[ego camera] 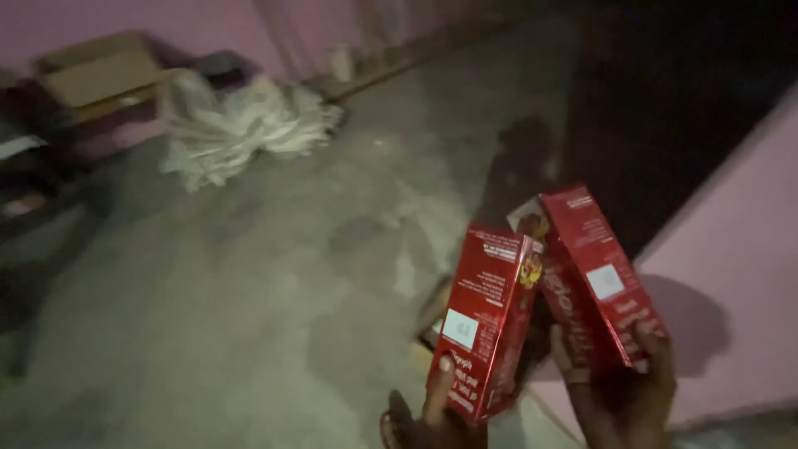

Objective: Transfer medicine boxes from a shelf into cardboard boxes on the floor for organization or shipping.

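A: What are the hands holding?

B: Each grips a red box by its lower end: left hand on the left box, right hand on the right box.

A: How do they lie?

B: Long axes upright, tilted apart, upper corners almost touching (dim light), above a concrete floor, with a pale cloth heap well beyond.

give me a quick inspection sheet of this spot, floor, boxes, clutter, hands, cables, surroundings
surface: grey concrete floor, dim, patchy and stained
job's things: two red cartons, left red carton and right red carton, held up side by side, each with a pale label patch
clutter: heap of white cloth on the floor; brown cardboard box behind it
grippers: left hand has its grip on the left carton's lower end; right hand has its grip on the right carton's lower end
cables: nothing seen
surroundings: pink wall at right, dark opening beyond; picture blurred
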